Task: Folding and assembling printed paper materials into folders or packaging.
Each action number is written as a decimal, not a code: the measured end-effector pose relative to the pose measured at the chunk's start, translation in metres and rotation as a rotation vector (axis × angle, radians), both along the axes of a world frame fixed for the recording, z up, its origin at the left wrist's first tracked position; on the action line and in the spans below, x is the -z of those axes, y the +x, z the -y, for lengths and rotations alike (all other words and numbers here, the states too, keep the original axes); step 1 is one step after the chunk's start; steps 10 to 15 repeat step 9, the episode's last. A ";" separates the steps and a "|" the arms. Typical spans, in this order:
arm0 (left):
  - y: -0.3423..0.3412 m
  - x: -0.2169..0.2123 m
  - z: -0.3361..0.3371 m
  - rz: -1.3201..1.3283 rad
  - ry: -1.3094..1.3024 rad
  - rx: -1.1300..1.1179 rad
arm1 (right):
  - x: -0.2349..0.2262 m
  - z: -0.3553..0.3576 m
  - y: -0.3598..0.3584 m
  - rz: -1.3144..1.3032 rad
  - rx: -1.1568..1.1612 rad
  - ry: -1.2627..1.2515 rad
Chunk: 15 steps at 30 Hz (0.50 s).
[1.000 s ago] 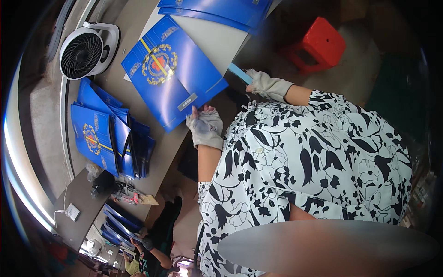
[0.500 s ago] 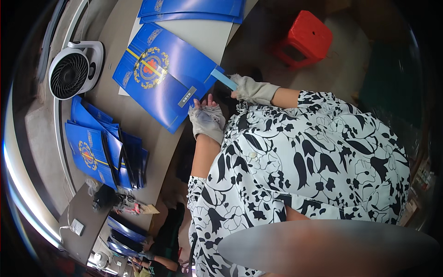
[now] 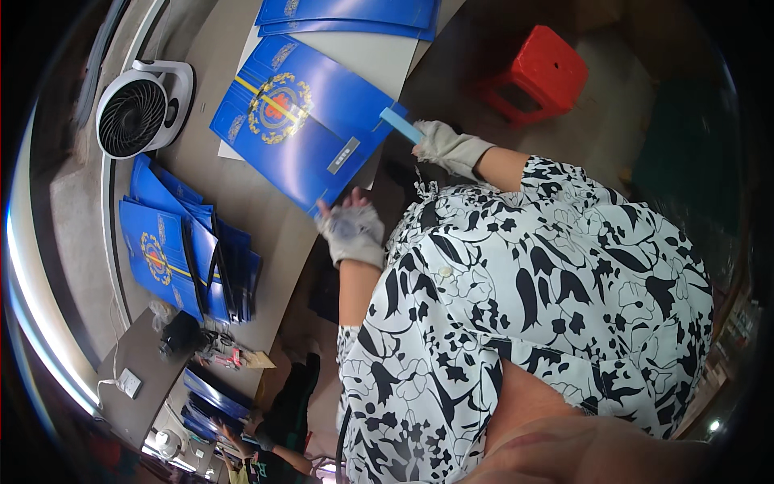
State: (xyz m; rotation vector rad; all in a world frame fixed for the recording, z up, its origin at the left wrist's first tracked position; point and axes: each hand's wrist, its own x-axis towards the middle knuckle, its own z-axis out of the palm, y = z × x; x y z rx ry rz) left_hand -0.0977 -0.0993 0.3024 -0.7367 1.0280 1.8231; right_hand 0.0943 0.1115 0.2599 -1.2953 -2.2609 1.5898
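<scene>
A glossy blue printed folder (image 3: 302, 173) with a gold-and-red emblem and a yellow line lies slantwise on the table. My right hand (image 3: 453, 151), in a frayed pale fingerless glove, is closed on a flat light-blue strip (image 3: 399, 126). The strip's far end overlaps the folder's right corner. Beside the folder's lower corner is my left hand (image 3: 353, 230), gloved the same way. Its fingers are stretched and apart, the thumb at or close to that corner; whether it touches cannot be made out.
More blue folders (image 3: 355, 18) lie on a white board (image 3: 385, 56) at the far side. A pile of folders (image 3: 165, 258) and a black-and-white fan (image 3: 133, 118) stand left. A red stool (image 3: 548, 73) is at right. Another person's arm (image 3: 290, 458) shows at bottom left.
My left hand has slid along the folder's near edge toward its lower corner, fingers spreading. My right hand still holds the strip at the right corner. The whole view has shifted slightly.
</scene>
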 end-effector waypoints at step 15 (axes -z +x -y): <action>-0.056 0.006 0.007 -0.434 -0.111 0.331 | 0.004 -0.029 -0.003 -0.087 0.096 -0.239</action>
